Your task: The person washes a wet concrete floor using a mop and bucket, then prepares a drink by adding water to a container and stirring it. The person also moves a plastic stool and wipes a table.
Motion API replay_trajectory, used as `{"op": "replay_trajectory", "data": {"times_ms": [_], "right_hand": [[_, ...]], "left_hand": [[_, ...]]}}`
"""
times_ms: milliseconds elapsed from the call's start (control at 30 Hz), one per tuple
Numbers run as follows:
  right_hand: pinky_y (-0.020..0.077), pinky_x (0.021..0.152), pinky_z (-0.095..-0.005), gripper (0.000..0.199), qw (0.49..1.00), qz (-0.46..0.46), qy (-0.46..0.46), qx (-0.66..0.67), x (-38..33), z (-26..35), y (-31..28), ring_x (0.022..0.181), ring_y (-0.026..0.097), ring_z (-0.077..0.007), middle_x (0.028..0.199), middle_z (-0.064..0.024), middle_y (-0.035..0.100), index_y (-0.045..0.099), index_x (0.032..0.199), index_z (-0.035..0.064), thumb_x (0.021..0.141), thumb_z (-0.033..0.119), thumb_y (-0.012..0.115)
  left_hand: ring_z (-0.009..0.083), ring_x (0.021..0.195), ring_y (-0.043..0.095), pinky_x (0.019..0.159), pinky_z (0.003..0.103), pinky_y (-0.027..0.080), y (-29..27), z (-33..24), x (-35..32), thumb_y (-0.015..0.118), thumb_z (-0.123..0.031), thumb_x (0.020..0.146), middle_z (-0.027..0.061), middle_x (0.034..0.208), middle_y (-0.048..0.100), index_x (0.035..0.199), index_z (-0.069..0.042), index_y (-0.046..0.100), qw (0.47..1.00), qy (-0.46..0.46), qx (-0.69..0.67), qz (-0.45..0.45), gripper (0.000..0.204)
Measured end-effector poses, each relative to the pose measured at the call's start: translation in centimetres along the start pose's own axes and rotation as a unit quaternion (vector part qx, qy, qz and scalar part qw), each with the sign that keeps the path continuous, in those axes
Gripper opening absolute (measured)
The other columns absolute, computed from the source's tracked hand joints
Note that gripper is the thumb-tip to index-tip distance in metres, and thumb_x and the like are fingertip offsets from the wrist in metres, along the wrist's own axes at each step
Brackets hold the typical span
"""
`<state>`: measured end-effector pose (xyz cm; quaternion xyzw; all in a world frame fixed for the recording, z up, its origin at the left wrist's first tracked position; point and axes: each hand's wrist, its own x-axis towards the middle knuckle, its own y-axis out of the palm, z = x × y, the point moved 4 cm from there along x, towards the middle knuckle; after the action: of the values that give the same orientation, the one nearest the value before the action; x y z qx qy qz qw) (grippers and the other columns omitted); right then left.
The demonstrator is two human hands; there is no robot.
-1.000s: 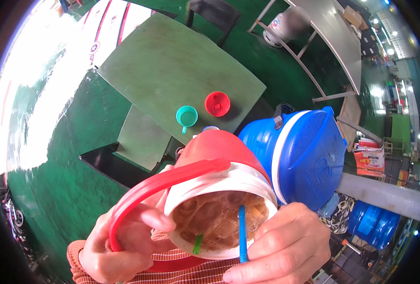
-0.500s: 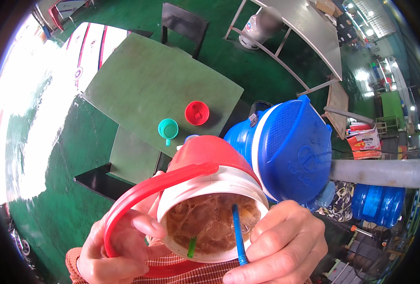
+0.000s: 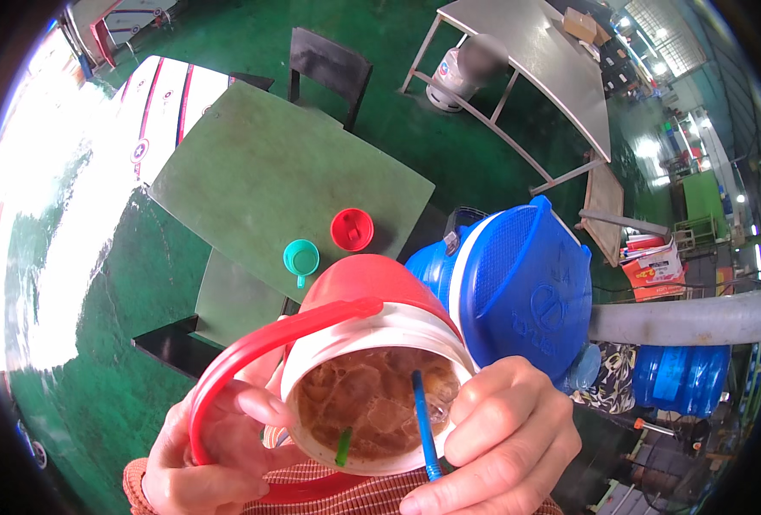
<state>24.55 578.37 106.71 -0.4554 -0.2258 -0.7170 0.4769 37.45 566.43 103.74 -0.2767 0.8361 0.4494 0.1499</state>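
A red and white insulated jug, its lid off, is tilted toward me and holds a brown iced drink. My left hand grips the jug from the left, with its red carrying handle looped across the palm. At the jug's right rim my right hand is closed, its fingertips around the lower end of a blue straw that stands in the drink. A short green straw piece pokes up near the front rim. The fingers' undersides are hidden.
Beyond the jug, a green table carries a red lid and a green cup. A big blue cooler stands close on the right. Farther off are a black chair, a metal table and a blue water bottle.
The view has shifted slightly, so the table and cooler sit lower in the picture. Both hands keep their holds on the jug and the blue straw.
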Motion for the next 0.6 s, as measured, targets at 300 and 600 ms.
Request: {"op": "replay_trajectory", "data": {"times_ms": [300,600], "right_hand": [[0.0388,0.064,-0.0263,0.012,0.986,0.035,-0.017,-0.160,0.8,-3.9,1.9,0.082,0.048,-0.0139,0.083,0.0000,0.063,0.067,0.076,0.0155,0.064,0.019,0.069],[0.0397,0.086,-0.0347,0.052,0.919,-0.125,0.332,-0.173,-6.3,-19.8,-1.3,0.109,0.046,-0.0228,0.121,-0.0119,0.046,0.052,0.115,0.0070,0.073,0.033,0.067]], "left_hand": [[0.0459,0.125,0.021,0.080,0.066,0.040,-2.4,-3.3,0.0,0.040,0.017,0.041,0.0263,0.139,0.014,0.088,-0.003,0.054,0.996,0.063,-0.021,-0.052,0.053],[0.0340,0.123,0.032,0.089,0.052,0.042,-11.4,-5.3,12.0,0.037,0.012,0.051,0.0141,0.136,0.027,0.116,-0.009,0.045,0.996,0.080,-0.031,-0.002,0.069]]}}
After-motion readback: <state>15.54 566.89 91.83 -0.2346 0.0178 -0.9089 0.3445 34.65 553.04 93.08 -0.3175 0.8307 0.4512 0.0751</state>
